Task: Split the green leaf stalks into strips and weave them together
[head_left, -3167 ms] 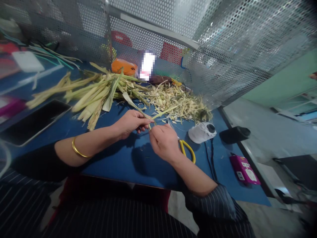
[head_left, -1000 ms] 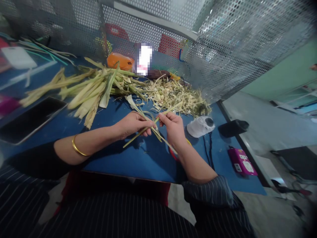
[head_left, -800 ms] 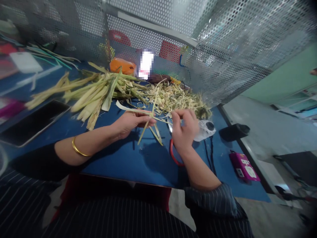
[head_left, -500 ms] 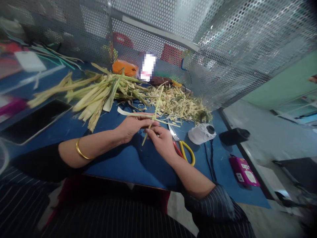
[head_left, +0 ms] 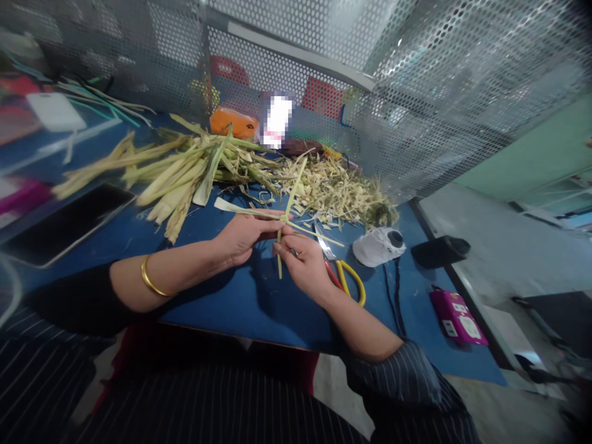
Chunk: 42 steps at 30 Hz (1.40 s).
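Observation:
Pale leaf strips [head_left: 294, 191] cross in a small knot, with ends pointing up, left, right and down. My left hand [head_left: 245, 236] pinches them at the knot, between thumb and fingers. Just right of it, my right hand [head_left: 303, 259] has its fingers closed on the lower strip end. Scissors [head_left: 354, 282] with red and yellow handles lie beside my right hand, blades partly under a strip end. Behind the hands are a bundle of long pale husk leaves [head_left: 185, 172] and a heap of shredded scraps [head_left: 342, 188].
A dark tablet-like slab [head_left: 67, 222] lies at left. To the right are a white roll [head_left: 378, 246], a black cylindrical object [head_left: 439, 251] and a purple packet [head_left: 459, 316]. An orange packet [head_left: 234, 123] and a lit phone [head_left: 278, 120] stand before the perforated metal screen [head_left: 277, 68].
The knotted strips have turned slightly: the lower end now points almost straight down. Both hands keep their hold, and my right hand has shifted a little.

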{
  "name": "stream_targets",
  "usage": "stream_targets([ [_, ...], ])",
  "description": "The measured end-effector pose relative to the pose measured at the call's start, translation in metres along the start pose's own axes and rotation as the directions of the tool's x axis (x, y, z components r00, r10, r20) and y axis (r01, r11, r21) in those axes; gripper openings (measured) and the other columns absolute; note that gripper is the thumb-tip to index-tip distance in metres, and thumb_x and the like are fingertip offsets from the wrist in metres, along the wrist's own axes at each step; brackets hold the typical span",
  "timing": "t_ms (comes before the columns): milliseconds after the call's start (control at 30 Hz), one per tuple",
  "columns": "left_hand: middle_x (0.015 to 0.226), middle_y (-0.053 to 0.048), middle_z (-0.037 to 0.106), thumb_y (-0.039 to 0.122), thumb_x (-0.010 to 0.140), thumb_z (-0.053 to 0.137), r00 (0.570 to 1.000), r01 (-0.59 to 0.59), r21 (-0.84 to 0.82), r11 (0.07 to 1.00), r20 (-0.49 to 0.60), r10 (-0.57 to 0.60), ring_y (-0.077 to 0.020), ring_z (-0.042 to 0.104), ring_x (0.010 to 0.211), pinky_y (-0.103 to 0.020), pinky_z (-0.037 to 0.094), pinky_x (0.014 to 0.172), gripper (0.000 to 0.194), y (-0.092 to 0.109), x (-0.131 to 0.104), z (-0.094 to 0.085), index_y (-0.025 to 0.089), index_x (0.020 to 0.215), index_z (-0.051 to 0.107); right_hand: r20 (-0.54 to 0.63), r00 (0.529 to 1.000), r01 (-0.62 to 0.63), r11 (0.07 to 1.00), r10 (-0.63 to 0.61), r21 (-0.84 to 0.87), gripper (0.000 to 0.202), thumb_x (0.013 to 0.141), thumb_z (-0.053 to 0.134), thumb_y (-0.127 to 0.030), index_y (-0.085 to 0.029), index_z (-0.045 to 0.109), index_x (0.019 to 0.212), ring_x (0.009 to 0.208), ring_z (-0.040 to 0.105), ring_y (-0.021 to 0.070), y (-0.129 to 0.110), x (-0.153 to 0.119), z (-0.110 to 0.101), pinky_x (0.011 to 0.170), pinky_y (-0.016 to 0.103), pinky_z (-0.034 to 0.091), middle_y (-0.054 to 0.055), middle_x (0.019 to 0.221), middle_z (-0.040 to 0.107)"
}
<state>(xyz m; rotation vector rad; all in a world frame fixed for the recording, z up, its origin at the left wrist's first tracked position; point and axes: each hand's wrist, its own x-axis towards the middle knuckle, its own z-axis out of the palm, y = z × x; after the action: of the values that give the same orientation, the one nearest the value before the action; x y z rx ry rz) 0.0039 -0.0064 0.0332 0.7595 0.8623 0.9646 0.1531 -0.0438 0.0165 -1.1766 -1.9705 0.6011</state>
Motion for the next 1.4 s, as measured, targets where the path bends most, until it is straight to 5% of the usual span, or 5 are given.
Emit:
stream_targets([
  [300, 0.074, -0.007, 0.072, 0.007, 0.068, 0.072, 0.999, 0.032, 0.054, 0.998, 0.021, -0.033, -0.0133, 0.065, 0.069, -0.024, 0.051, 0.069, 0.026, 0.004, 0.004, -0.002, 0.008, 0.095, 0.072, -0.004, 1.000, -0.002, 0.996, 0.002, -0.090, 0.027, 0.091, 0.051, -0.025, -0.020, 0.057, 0.065, 0.068, 0.052, 0.0142, -0.002, -0.004, 0.006, 0.065, 0.026, 0.040, 0.001, 0.068, 0.054],
  [533, 0.077, -0.005, 0.071, 0.018, 0.072, 0.073, 0.999, -0.002, 0.096, 0.995, 0.047, -0.002, -0.0128, 0.065, 0.069, -0.024, 0.052, 0.067, 0.024, 0.018, 0.009, -0.010, 0.013, 0.096, 0.072, -0.272, 0.913, 0.061, 0.762, -0.303, -0.645, 0.023, 0.093, 0.052, -0.036, -0.019, 0.064, 0.103, 0.092, 0.056, 0.0228, 0.000, 0.000, -0.017, 0.083, 0.036, 0.038, 0.011, 0.097, 0.065],
  [933, 0.064, -0.003, 0.068, 0.028, 0.067, 0.080, 0.988, -0.121, 0.153, 0.981, -0.073, 0.133, -0.0118, 0.063, 0.061, -0.025, 0.050, 0.066, 0.022, 0.007, 0.015, -0.010, 0.012, 0.081, 0.072, -0.106, 0.939, 0.131, 0.624, -0.328, -0.770, 0.021, 0.094, 0.045, -0.022, -0.020, 0.064, 0.086, 0.083, 0.057, 0.0194, 0.003, 0.005, -0.020, 0.094, 0.038, 0.035, 0.006, 0.082, 0.066],
  [1100, 0.082, -0.008, 0.075, 0.035, 0.081, 0.069, 0.988, -0.152, 0.073, 0.986, 0.008, 0.152, -0.0157, 0.069, 0.081, -0.030, 0.050, 0.087, 0.023, 0.009, 0.015, -0.011, 0.014, 0.091, 0.073, -0.281, 0.902, 0.075, 0.760, -0.327, -0.645, 0.019, 0.092, 0.053, -0.032, -0.020, 0.065, 0.101, 0.099, 0.058, 0.0235, -0.001, 0.002, -0.025, 0.089, 0.038, 0.038, 0.010, 0.100, 0.068],
  [1400, 0.096, -0.008, 0.075, 0.030, 0.086, 0.063, 0.995, -0.054, 0.024, 0.998, 0.085, 0.052, -0.0151, 0.067, 0.092, -0.026, 0.048, 0.088, 0.024, -0.012, 0.006, 0.002, 0.015, 0.103, 0.073, -0.059, 0.953, -0.280, 0.936, 0.298, 0.215, 0.028, 0.085, 0.058, -0.038, -0.019, 0.054, 0.064, 0.056, 0.044, 0.0116, 0.010, 0.006, 0.006, 0.058, 0.026, 0.036, -0.003, 0.058, 0.050],
])
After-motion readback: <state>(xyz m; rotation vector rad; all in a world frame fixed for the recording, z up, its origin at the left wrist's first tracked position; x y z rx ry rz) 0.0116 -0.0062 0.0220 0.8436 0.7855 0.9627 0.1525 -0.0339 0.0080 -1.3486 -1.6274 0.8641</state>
